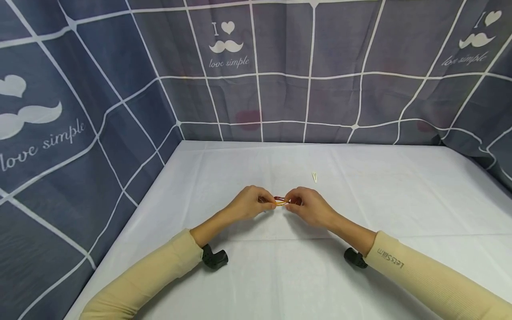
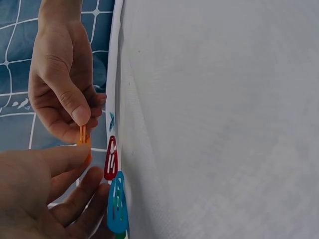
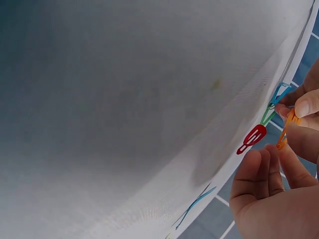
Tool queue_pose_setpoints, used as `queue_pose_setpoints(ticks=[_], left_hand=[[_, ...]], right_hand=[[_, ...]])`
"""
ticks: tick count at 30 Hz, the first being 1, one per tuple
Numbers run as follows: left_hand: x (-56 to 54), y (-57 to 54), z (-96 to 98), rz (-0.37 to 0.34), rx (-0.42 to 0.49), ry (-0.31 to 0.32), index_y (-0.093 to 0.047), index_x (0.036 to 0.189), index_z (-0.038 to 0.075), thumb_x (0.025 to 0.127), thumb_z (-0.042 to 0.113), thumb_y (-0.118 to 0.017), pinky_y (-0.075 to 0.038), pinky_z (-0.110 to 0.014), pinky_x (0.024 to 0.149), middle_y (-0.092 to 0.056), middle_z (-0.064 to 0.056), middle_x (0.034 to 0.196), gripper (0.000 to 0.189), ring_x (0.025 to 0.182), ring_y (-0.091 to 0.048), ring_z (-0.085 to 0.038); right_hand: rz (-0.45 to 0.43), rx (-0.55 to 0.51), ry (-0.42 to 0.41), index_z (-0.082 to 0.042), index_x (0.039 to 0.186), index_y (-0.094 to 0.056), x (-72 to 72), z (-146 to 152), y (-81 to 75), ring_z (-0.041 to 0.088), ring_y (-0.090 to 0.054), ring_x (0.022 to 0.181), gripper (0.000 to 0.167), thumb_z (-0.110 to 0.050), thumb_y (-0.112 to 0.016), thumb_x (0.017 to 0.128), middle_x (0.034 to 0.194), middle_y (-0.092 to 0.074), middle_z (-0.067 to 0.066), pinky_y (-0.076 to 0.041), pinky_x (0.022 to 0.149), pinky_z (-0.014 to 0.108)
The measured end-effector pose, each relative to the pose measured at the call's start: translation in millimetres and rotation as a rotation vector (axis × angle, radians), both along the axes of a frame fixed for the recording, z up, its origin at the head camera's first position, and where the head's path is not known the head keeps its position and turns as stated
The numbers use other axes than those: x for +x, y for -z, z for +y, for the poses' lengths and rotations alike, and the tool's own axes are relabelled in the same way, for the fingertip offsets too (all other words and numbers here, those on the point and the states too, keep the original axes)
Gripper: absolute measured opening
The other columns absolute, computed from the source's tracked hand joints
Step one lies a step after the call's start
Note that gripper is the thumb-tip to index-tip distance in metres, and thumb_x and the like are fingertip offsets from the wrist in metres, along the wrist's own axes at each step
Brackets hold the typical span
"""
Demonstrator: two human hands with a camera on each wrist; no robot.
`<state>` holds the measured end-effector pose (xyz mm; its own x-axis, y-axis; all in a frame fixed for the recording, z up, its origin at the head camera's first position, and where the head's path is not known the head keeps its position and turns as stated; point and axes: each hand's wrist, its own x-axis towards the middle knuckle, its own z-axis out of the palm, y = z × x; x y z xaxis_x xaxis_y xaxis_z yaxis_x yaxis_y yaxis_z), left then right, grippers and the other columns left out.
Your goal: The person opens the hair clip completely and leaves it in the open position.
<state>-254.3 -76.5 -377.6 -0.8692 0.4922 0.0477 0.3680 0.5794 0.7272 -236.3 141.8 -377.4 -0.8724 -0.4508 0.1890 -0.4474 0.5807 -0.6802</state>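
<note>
Between the two hands is an orange snap hair clip [image 1: 282,204]. My left hand [image 1: 252,202] pinches one end of it, and the right hand [image 1: 310,206] pinches the other between thumb and fingers. Just beyond it a red snap clip [image 2: 110,159] shows, with a blue clip [image 2: 117,204] close to the left fingers. A green clip [image 3: 267,115] lies between the red and blue ones in the right wrist view. Whether these three are linked together I cannot tell. The fingers partly cover the orange clip.
A pale cream hair clip [image 1: 314,177] lies on the white-covered table [image 1: 400,200], beyond the right hand. Thin blue crossed pieces [image 3: 194,205] appear in the right wrist view, their kind unclear. A dark checked curtain [image 1: 284,98] surrounds the back and sides.
</note>
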Motion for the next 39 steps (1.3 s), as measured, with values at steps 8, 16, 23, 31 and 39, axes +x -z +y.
queue_pose_setpoints(ticks=[8, 16, 23, 31, 39], left_hand=[[-1.1, 1.7, -1.0, 0.016, -0.013, 0.022, -0.077, 0.093, 0.008, 0.087, 0.009, -0.075, -0.046, -0.023, 0.062, -0.071, 0.002, 0.093, 0.006, 0.075, -0.057, -0.011], [-2.3, 1.7, -0.4, 0.037, -0.04, 0.029, -0.077, 0.094, 0.008, 0.087, 0.009, -0.076, -0.047, -0.025, 0.07, -0.072, 0.001, 0.096, 0.008, 0.081, -0.058, -0.01], [-3.9, 3.3, 0.0, 0.029, -0.053, 0.041, -0.077, 0.096, 0.007, 0.087, 0.009, -0.076, -0.047, -0.025, 0.071, -0.072, 0.001, 0.096, 0.009, 0.08, -0.058, -0.01], [-4.1, 5.8, -0.6, 0.036, -0.069, 0.044, -0.078, 0.096, 0.008, 0.087, 0.009, -0.076, -0.046, -0.025, 0.07, -0.071, 0.002, 0.093, 0.01, 0.078, -0.058, -0.01], [-2.3, 6.0, -1.2, 0.049, -0.064, 0.049, -0.078, 0.097, 0.007, 0.087, 0.008, -0.076, -0.047, -0.025, 0.073, -0.071, 0.001, 0.095, 0.011, 0.081, -0.059, -0.009]], right_hand=[[0.02, -0.011, -0.008, -0.002, 0.094, -0.07, 2.5, -0.5, 1.4, 0.014, -0.052, 0.072, 0.008, -0.001, -0.069, 0.086, 0.08, -0.059, 0.0, -0.044, 0.066, 0.03], [-0.005, 0.036, 0.012, -0.003, 0.097, -0.072, 1.4, -2.0, 3.5, 0.014, -0.053, 0.074, 0.01, -0.002, -0.069, 0.087, 0.082, -0.06, 0.0, -0.044, 0.07, 0.032], [-0.001, 0.055, 0.004, -0.004, 0.095, -0.071, 0.8, -1.4, 5.2, 0.013, -0.052, 0.075, 0.01, 0.0, -0.069, 0.087, 0.081, -0.06, -0.001, -0.044, 0.069, 0.031], [-0.01, 0.063, -0.007, -0.005, 0.093, -0.071, 1.0, -1.4, 7.2, 0.014, -0.051, 0.074, 0.009, 0.002, -0.068, 0.087, 0.08, -0.058, -0.001, -0.044, 0.068, 0.03], [-0.004, 0.076, -0.003, -0.005, 0.091, -0.071, 2.2, -1.4, 7.2, 0.013, -0.049, 0.072, 0.008, 0.001, -0.069, 0.087, 0.078, -0.056, -0.001, -0.042, 0.067, 0.03]])
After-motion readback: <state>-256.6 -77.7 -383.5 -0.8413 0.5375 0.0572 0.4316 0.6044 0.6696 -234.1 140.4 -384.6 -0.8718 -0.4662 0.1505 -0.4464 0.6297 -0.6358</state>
